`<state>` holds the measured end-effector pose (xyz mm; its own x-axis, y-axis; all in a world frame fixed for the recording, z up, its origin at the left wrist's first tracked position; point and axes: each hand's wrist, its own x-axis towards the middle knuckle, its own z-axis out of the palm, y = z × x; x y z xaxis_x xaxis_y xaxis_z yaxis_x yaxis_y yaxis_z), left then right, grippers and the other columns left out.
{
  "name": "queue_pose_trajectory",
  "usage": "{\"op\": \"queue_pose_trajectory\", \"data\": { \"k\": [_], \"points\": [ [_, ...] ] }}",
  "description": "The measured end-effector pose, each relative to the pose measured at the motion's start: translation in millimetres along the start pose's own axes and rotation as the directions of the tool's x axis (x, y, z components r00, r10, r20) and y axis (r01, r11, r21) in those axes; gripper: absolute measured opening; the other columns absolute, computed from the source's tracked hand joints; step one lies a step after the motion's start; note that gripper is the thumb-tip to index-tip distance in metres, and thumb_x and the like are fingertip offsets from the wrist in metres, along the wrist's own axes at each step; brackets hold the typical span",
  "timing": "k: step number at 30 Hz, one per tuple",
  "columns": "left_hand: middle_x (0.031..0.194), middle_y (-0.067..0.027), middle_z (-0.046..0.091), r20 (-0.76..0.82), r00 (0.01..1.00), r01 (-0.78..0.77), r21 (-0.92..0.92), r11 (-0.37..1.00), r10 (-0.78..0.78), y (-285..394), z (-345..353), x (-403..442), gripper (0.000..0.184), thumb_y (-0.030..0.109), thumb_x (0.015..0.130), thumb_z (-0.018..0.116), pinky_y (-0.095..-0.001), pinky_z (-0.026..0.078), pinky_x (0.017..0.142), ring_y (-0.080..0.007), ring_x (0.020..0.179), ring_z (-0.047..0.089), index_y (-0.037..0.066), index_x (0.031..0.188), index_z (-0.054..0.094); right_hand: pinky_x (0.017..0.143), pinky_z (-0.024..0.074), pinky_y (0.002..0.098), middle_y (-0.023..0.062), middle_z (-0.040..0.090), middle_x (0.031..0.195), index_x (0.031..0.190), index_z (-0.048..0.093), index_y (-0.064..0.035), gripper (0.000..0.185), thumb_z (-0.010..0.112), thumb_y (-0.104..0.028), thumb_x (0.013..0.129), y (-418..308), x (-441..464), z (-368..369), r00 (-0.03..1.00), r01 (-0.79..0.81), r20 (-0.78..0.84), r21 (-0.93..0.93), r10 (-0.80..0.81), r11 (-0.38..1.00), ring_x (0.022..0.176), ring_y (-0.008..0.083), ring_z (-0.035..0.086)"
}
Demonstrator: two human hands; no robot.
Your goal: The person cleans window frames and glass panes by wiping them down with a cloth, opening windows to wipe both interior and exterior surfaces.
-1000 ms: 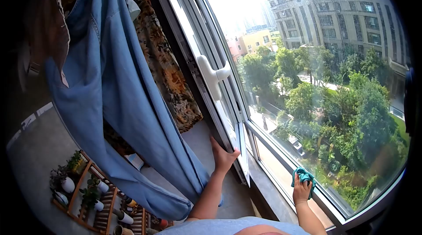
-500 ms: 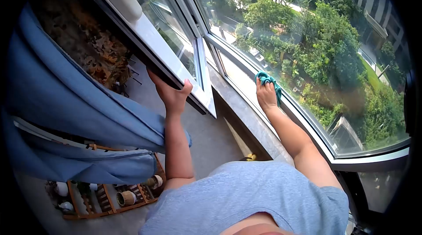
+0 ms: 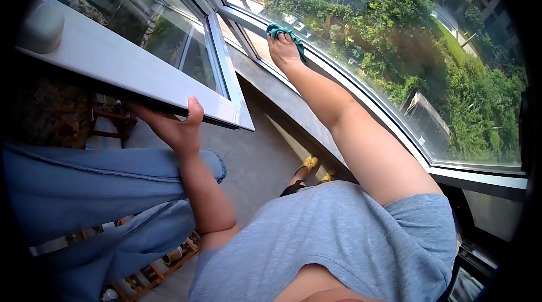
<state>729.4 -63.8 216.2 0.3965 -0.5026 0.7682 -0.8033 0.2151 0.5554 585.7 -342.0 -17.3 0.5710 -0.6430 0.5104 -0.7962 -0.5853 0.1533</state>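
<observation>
- Where green trees show outside, a big, clear glass window (image 3: 367,48) with a silvery metal frame fills the top right.
- On the left, a tall glass window door (image 3: 135,73) with a flat white frame stands swung open, and a fat, rounded white handle (image 3: 42,28) is on it.
- Long blue denim jeans (image 3: 96,172) hang below the window door, and one leg end is right by the left arm.
- A long grey stone ledge (image 3: 265,87) runs along under the big window.
- A brown wooden rack (image 3: 149,280) with slats is low down on the left, partly hidden by the jeans.
- The left hand (image 3: 176,127) holds the bottom edge of the window door. Its thumb is on the white front and its fingers go under the dark edge, where their tips are hard to see.
- The right hand (image 3: 285,53) is closed on a crumpled, blue-green cloth (image 3: 276,29), which is on the metal frame at the bottom of the big window.
- Two small, bright yellow shoes (image 3: 310,161) are on the grey floor (image 3: 254,149), near the ledge.
</observation>
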Motion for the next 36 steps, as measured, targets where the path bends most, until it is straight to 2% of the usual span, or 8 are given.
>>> {"op": "queue_pose_trajectory", "data": {
  "k": [11, 12, 17, 22, 29, 33, 35, 36],
  "points": [
    [0.153, -0.0217, 0.038, -0.076, 0.997, 0.000, -0.196, 0.981, -0.015, 11, 9, -7, 0.099, 0.019, 0.081, 0.073, -0.0429, 0.030, 0.119, -0.0299, 0.138, 0.041, -0.003, 0.161, 0.019, 0.089, 0.0464, 0.0426, -0.0010, 0.070, 0.104, 0.137, 0.066, -0.0187, 0.042, 0.056, -0.020, 0.096, 74, -185, -117, 0.998, -0.056, -0.027, -0.183, 0.052, 0.982, 0.098, 0.0212, 0.058],
    [0.153, -0.0214, 0.039, -0.082, 0.996, 0.015, -0.210, 0.978, -0.033, 11, 9, -7, 0.097, 0.016, 0.082, 0.072, -0.0420, 0.030, 0.119, -0.0297, 0.137, 0.042, -0.004, 0.161, 0.019, 0.091, 0.0475, 0.0432, -0.0042, 0.070, 0.119, 0.144, 0.061, -0.0217, 0.049, 0.057, -0.018, 0.096, 85, -211, -127, 0.996, -0.078, 0.025, -0.165, 0.084, 0.983, 0.099, 0.0213, 0.059],
    [0.150, -0.0211, 0.042, -0.125, 0.992, -0.006, -0.250, 0.968, -0.026, 23, 15, -9, 0.092, 0.018, 0.086, 0.073, -0.0407, 0.033, 0.118, -0.0295, 0.135, 0.046, -0.004, 0.160, 0.022, 0.089, 0.0478, 0.0399, -0.0092, 0.072, 0.115, 0.140, 0.065, -0.0296, 0.054, 0.070, -0.023, 0.087, 121, -317, -203, 0.980, -0.184, 0.036, -0.196, 0.195, 0.963, 0.095, 0.0202, 0.059],
    [0.147, -0.0270, 0.044, -0.181, 0.976, -0.140, -0.098, 0.985, 0.121, 16, 16, -7, 0.098, 0.026, 0.087, 0.078, -0.0452, 0.046, 0.111, -0.0352, 0.132, 0.052, -0.003, 0.160, 0.019, 0.098, 0.0439, 0.0408, -0.0092, 0.070, 0.122, 0.149, 0.056, -0.0341, 0.076, 0.078, -0.022, 0.077, 149, -405, -258, 0.943, -0.268, 0.153, -0.170, 0.295, 0.948, 0.105, 0.0213, 0.057],
    [0.157, -0.0276, 0.036, -0.180, 0.973, -0.140, 0.041, 0.989, 0.145, 24, 16, -10, 0.095, 0.018, 0.092, 0.073, -0.0467, 0.044, 0.116, -0.0376, 0.140, 0.048, 0.004, 0.164, 0.013, 0.106, 0.0361, 0.0435, -0.0070, 0.066, 0.135, 0.153, 0.052, -0.0340, 0.082, 0.077, -0.018, 0.077, 170, -470, -274, 0.903, -0.307, 0.258, -0.174, 0.344, 0.936, 0.119, 0.0245, 0.053],
    [0.152, -0.0239, 0.040, -0.190, 0.971, -0.131, 0.080, 0.988, 0.144, 25, 18, -15, 0.090, 0.015, 0.096, 0.071, -0.0414, 0.046, 0.113, -0.0337, 0.133, 0.052, 0.002, 0.164, 0.014, 0.100, 0.0353, 0.0411, -0.0084, 0.065, 0.134, 0.152, 0.053, -0.0340, 0.078, 0.077, -0.025, 0.079, 162, -440, -234, 0.954, -0.254, 0.102, -0.234, 0.283, 0.939, 0.115, 0.0235, 0.052],
    [0.158, -0.0313, 0.032, -0.124, 0.970, -0.171, 0.266, 0.949, 0.210, 20, 17, -17, 0.087, 0.030, 0.102, 0.059, -0.0479, 0.042, 0.114, -0.0410, 0.141, 0.045, 0.003, 0.166, 0.005, 0.098, 0.0365, 0.0403, -0.0095, 0.066, 0.131, 0.152, 0.054, -0.0315, 0.070, 0.071, -0.024, 0.085, 146, -396, -218, 0.962, -0.233, 0.098, -0.197, 0.255, 0.952, 0.112, 0.0226, 0.051],
    [0.156, -0.0284, 0.032, -0.137, 0.965, -0.186, 0.246, 0.951, 0.224, 11, 19, -17, 0.086, 0.034, 0.103, 0.057, -0.0450, 0.041, 0.113, -0.0368, 0.141, 0.043, 0.002, 0.165, 0.007, 0.101, 0.0351, 0.0412, -0.0089, 0.065, 0.135, 0.154, 0.050, -0.0312, 0.073, 0.071, -0.022, 0.085, 139, -379, -204, 0.963, -0.219, 0.114, -0.198, 0.244, 0.955, 0.113, 0.0240, 0.051]
  ]
}}
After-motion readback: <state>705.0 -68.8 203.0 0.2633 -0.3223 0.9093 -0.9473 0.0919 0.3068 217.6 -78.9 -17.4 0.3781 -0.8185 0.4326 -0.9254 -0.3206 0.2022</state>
